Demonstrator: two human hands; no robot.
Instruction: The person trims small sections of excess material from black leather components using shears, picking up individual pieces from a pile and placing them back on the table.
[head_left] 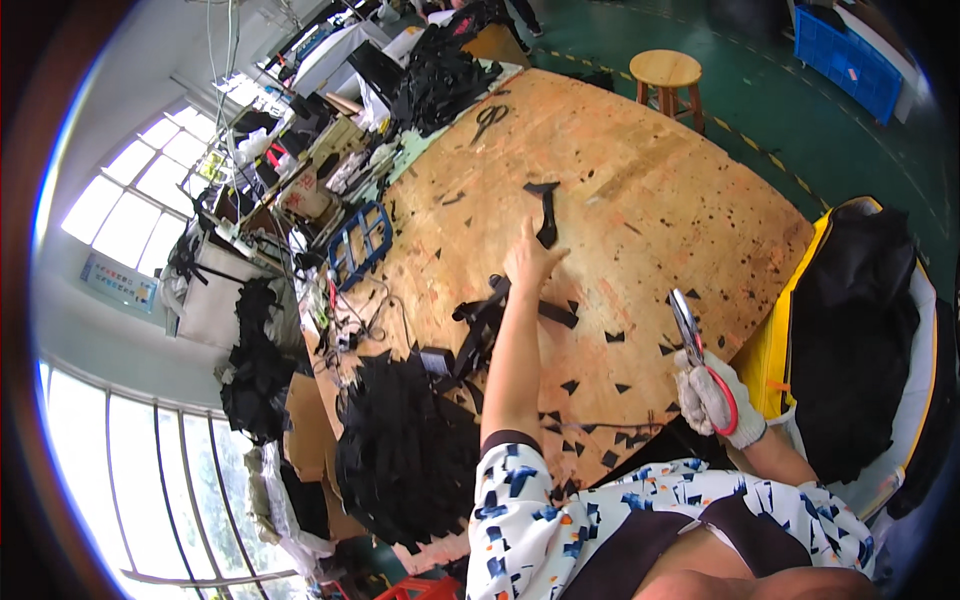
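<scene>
My bare left hand [530, 262] stretches out over the wooden table [660, 230]. Its index finger and thumb are spread at the near end of a bent black fabric strip [547, 210]; whether they touch it I cannot tell. More black strips [482, 330] lie under and beside my left forearm, near a small black box [437, 361]. My right hand [712, 398], in a whitish work glove, is closed around scissors [687, 322] with red handles. Their blades point away from me, above the table's right part. Small black offcuts [615, 337] are scattered between my hands.
A big heap of black strips [405, 450] sits at the near left. Along the left edge are cables and a blue plastic frame [360, 245]. Dark-handled scissors [490, 122] lie at the far end. A yellow-edged bin with black cloth [850, 330] stands right; a stool [667, 70] stands beyond.
</scene>
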